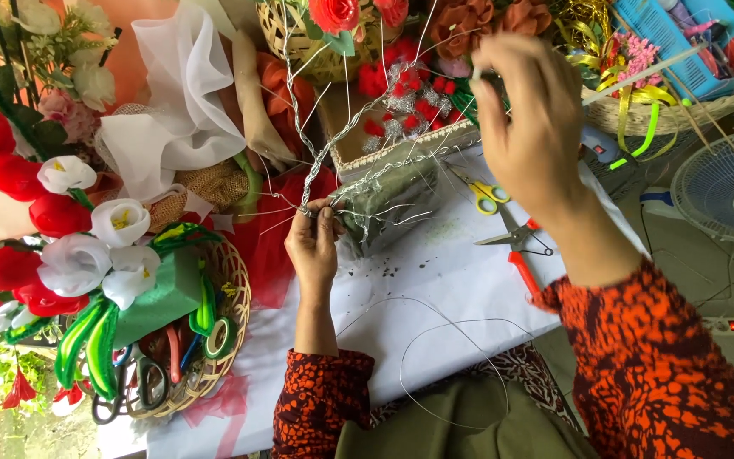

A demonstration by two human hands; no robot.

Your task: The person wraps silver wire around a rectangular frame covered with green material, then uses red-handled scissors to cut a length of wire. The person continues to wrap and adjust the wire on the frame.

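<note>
1. The right hand [527, 119] turns its back to the camera, so its fingertips and whatever they pinch stay hidden.
2. The left hand [313, 242] covers the spot where the twisted wire stem [312, 161] meets its grip.
3. The stem's top runs out past the upper edge.
4. The electric fan [728, 183] is cut by the right edge (only part of its grille shows).
5. The scissors [133, 391] in the wicker basket [235, 297] lie half buried under green stems.

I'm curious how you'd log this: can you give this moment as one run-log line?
left hand: pinches twisted wire bundle at its base | right hand: raised, grips a wire end | nearby: yellow scissors, red-handled pliers
</note>
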